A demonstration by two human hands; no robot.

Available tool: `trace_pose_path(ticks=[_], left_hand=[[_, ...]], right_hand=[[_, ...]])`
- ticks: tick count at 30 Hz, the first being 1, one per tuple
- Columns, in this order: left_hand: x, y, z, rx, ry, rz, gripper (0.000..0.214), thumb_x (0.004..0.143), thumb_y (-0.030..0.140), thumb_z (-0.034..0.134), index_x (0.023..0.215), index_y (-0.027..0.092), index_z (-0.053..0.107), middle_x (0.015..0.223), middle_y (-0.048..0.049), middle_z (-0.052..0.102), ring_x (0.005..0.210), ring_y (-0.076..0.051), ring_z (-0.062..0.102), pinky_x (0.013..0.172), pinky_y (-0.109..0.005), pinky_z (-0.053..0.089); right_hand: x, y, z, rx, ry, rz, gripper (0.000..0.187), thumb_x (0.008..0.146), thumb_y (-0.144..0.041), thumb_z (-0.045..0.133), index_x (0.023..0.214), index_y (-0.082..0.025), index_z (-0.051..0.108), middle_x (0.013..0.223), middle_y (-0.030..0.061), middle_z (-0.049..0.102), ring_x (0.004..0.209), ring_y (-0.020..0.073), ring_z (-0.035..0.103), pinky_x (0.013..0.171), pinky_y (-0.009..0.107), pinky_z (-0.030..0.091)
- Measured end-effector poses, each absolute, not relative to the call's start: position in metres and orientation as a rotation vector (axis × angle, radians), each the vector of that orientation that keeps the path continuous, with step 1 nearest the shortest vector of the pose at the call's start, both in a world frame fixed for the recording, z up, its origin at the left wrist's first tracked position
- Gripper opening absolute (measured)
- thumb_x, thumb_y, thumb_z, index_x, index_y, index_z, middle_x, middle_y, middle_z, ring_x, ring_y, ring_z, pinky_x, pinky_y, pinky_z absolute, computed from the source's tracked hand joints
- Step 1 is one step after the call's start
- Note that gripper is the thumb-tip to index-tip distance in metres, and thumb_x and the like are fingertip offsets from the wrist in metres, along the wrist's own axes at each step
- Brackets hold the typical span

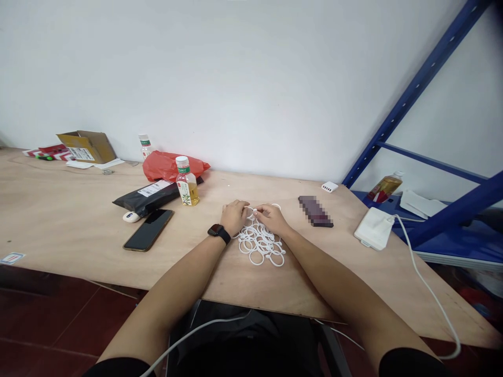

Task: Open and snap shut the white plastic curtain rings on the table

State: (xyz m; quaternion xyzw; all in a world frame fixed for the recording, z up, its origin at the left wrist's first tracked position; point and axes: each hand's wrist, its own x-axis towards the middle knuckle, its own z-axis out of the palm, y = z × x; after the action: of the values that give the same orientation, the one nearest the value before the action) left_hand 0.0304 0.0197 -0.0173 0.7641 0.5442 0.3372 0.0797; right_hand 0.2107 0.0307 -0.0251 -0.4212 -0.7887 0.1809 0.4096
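Observation:
A tangled pile of white plastic rings [260,244] lies on the plywood tabletop [82,220], directly in front of me. My left hand [234,217], with a black smartwatch [219,233] on its wrist, rests on the top edge of the pile. My right hand [273,219] is beside it, and the fingertips of both hands meet over the rings. Both hands appear to pinch a ring, though the fingers hide most of it.
To the left lie a black smartphone [148,229], a green-labelled bottle [187,180], a black parcel [147,196] and a red bag [173,165]. To the right are a blurred dark object [315,211], a corded white charger [374,228] and a blue metal shelf [416,99].

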Motion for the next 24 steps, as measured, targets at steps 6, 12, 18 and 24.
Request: trace_pose_path(ticks=[6, 12, 18, 24], left_hand=[[0.0309, 0.0185, -0.0148, 2.327, 1.418, 1.077, 0.024, 0.091, 0.038, 0.055, 0.093, 0.019, 0.07, 0.088, -0.0058, 0.066, 0.083, -0.017, 0.061, 0.077, -0.029, 0.044], [0.0304, 0.02, -0.0174, 2.322, 1.352, 1.136, 0.023, 0.09, 0.036, 0.057, 0.084, 0.018, 0.069, 0.082, -0.0051, 0.066, 0.076, -0.015, 0.059, 0.072, -0.028, 0.044], [0.0334, 0.02, -0.0195, 2.327, 1.272, 1.172, 0.025, 0.088, 0.039, 0.06, 0.082, 0.017, 0.069, 0.08, -0.0049, 0.065, 0.072, -0.015, 0.058, 0.069, -0.027, 0.044], [0.0371, 0.0206, -0.0209, 2.281, 1.228, 1.16, 0.021, 0.088, 0.035, 0.061, 0.083, 0.017, 0.068, 0.08, -0.0043, 0.064, 0.071, -0.013, 0.057, 0.068, -0.025, 0.044]], right_hand=[[0.2142, 0.0337, -0.0277, -1.056, -1.904, 0.486, 0.017, 0.083, -0.023, 0.056, 0.087, -0.02, 0.071, 0.087, 0.0032, 0.073, 0.081, 0.0181, 0.066, 0.079, 0.032, 0.05], [0.2153, 0.0337, -0.0269, -1.027, -1.963, 0.467, 0.017, 0.082, -0.023, 0.055, 0.086, -0.021, 0.071, 0.085, 0.0032, 0.073, 0.08, 0.0183, 0.065, 0.077, 0.032, 0.05], [0.2141, 0.0316, -0.024, -1.068, -1.959, 0.372, 0.022, 0.076, -0.013, 0.052, 0.082, -0.021, 0.072, 0.081, 0.0024, 0.071, 0.077, 0.0178, 0.064, 0.074, 0.03, 0.048], [0.2145, 0.0303, -0.0209, -1.081, -1.946, 0.326, 0.026, 0.071, -0.011, 0.05, 0.079, -0.022, 0.073, 0.08, 0.0016, 0.071, 0.077, 0.0188, 0.064, 0.077, 0.031, 0.048]])
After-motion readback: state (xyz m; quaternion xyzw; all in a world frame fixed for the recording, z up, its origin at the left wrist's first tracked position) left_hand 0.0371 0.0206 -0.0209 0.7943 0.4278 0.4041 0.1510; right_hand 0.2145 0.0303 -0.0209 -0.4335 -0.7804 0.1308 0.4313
